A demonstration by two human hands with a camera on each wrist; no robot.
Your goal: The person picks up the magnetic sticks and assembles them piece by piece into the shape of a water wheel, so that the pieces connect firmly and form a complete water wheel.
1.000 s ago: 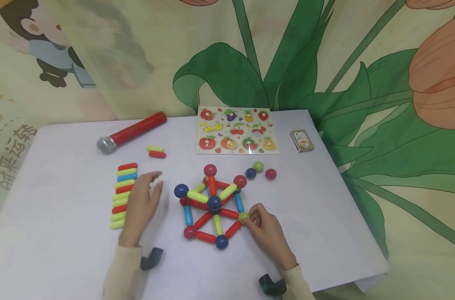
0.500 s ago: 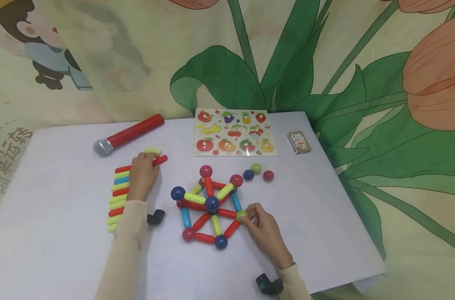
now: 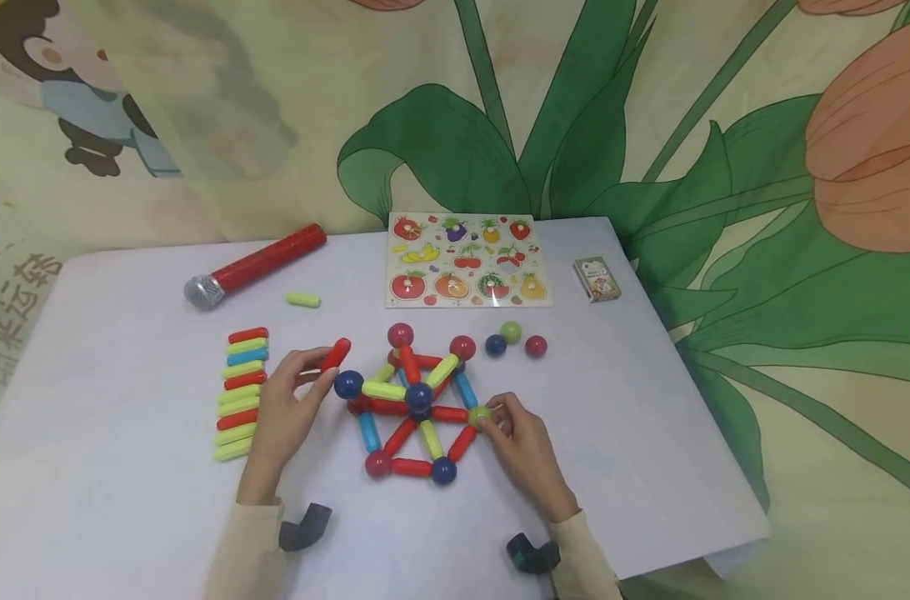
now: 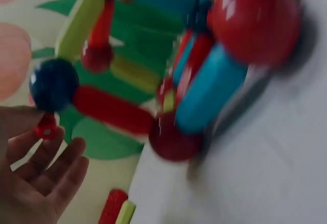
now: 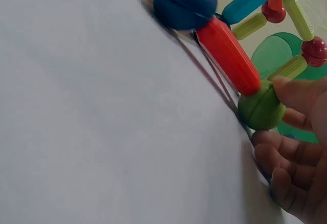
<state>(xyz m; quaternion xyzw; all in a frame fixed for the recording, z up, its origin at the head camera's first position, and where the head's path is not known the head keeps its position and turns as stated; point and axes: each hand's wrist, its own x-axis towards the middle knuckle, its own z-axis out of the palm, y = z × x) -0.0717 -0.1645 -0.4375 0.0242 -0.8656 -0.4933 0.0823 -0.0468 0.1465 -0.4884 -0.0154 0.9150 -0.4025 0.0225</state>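
A ball-and-rod construction (image 3: 408, 468) of coloured balls joined by red, yellow-green and blue rods stands in the middle of the table. My left hand (image 3: 286, 412) pinches a red rod (image 3: 337, 355) between thumb and fingers, right beside the dark blue ball (image 3: 348, 384) at the upper left of the construction. In the left wrist view the rod's end (image 4: 47, 130) shows just below that ball; whether they touch I cannot tell. My right hand (image 3: 526, 450) holds the green ball (image 5: 261, 106) at the construction's right corner between thumb and fingers.
Left of the left hand lies a column of rods (image 3: 239, 407). A single yellow-green rod (image 3: 303, 299) lies near the red microphone (image 3: 267, 260). Loose balls (image 3: 496, 344) are behind the construction. A fruit puzzle board (image 3: 468, 260) and a small card box (image 3: 597, 278) lie at the back.
My left hand reached to the pair of rods at the back, picked up the red one and brought it to the construction's upper-left blue ball. My right hand stays on the green ball.
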